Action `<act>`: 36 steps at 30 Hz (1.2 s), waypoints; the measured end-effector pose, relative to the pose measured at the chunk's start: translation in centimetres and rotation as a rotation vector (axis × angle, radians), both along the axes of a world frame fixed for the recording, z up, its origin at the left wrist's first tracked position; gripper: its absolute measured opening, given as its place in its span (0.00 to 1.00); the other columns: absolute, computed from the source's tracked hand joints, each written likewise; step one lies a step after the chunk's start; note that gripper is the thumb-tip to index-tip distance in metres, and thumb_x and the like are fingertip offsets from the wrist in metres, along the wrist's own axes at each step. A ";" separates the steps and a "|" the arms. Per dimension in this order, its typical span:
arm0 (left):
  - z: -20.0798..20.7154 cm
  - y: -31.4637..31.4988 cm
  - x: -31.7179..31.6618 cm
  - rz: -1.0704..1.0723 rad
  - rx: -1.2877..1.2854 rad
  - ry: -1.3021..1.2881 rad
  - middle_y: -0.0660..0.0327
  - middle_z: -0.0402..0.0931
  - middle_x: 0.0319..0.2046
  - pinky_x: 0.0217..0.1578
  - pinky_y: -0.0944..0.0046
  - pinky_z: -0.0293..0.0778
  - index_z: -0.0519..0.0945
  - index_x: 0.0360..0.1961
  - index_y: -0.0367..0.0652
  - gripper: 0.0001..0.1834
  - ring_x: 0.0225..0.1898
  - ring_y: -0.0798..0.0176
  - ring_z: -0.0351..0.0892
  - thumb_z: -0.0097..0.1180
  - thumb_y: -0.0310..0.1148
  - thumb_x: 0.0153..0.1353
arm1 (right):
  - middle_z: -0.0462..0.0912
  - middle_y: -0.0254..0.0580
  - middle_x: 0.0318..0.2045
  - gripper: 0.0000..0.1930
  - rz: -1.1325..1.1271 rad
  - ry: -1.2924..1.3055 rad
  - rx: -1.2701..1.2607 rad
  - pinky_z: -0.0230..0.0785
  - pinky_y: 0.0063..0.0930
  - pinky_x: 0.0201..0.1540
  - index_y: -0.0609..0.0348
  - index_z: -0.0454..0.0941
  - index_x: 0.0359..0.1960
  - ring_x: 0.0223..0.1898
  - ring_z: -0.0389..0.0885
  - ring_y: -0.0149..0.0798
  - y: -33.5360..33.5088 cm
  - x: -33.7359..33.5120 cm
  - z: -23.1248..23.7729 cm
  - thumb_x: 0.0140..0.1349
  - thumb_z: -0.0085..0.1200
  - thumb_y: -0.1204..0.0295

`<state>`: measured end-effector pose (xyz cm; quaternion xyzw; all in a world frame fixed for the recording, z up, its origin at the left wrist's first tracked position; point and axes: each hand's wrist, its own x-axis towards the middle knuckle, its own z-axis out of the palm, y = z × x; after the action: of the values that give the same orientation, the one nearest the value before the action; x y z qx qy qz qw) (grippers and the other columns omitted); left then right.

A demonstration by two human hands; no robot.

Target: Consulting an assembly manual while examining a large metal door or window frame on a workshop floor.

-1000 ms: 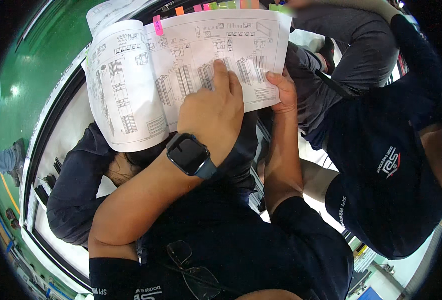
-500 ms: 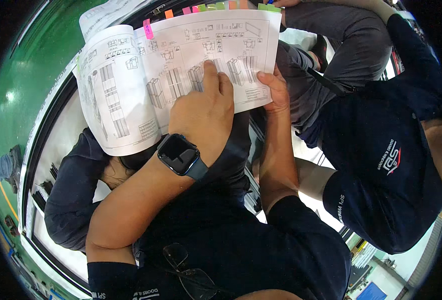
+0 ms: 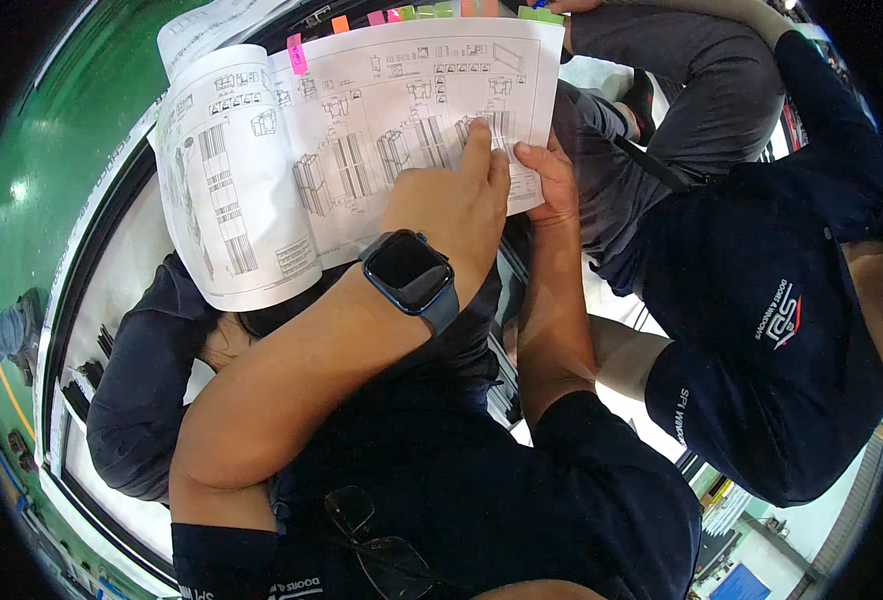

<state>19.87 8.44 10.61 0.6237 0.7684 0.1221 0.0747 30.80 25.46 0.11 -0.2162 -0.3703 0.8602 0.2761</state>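
Note:
An open booklet of line drawings [image 3: 372, 125] lies across my lap, its left page curling up and colored tabs along its far edge. My left hand [image 3: 447, 205] rests over the right page with the index finger stretched out. That fingertip touches or hovers just over a drawing near the page's right side; the other fingers are partly hidden. At the booklet's right edge, my right hand [image 3: 552, 185] grips the paper, thumb on top and fingers behind. A dark smartwatch [image 3: 410, 272] is on my left wrist.
Close on my right sits a person in a dark shirt [image 3: 762, 300] and grey trousers. More printed sheets [image 3: 217, 35] lie beyond the booklet. A curved-looking black and white frame [image 3: 97, 260] runs along the left, beside green floor [image 3: 37, 150]. Folded glasses [image 3: 387, 550] hang on my shirt.
My left hand has slid right across the page, its index finger moving from the middle drawings to the right-hand ones. The right hand keeps its hold on the booklet.

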 end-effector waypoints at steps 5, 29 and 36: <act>0.1 -0.1 0.5 -0.005 -0.019 0.006 0.48 0.65 0.65 0.30 0.54 0.80 0.72 0.60 0.38 0.24 0.29 0.52 0.85 0.51 0.27 0.60 | 0.80 0.55 0.52 0.32 -0.017 -0.016 -0.002 0.76 0.38 0.55 0.64 0.69 0.62 0.50 0.82 0.48 0.1 0.3 -0.2 0.52 0.58 0.82; -0.2 0.3 0.1 0.002 -0.007 -0.034 0.45 0.63 0.66 0.29 0.53 0.81 0.71 0.58 0.39 0.23 0.29 0.50 0.86 0.52 0.28 0.59 | 0.79 0.54 0.53 0.32 0.022 0.008 0.000 0.75 0.38 0.57 0.64 0.68 0.63 0.51 0.81 0.47 0.1 -0.2 0.0 0.53 0.57 0.81; 0.2 0.4 1.0 0.007 -0.037 0.000 0.40 0.63 0.66 0.32 0.58 0.79 0.72 0.60 0.34 0.28 0.31 0.54 0.86 0.55 0.32 0.58 | 0.79 0.55 0.53 0.31 -0.003 0.000 -0.028 0.75 0.39 0.56 0.64 0.70 0.62 0.50 0.82 0.48 0.7 0.3 -0.4 0.52 0.57 0.82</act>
<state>20.87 8.80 10.76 0.6197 0.7726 0.1082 0.0860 31.15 26.12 -0.25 -0.2205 -0.3580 0.8648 0.2743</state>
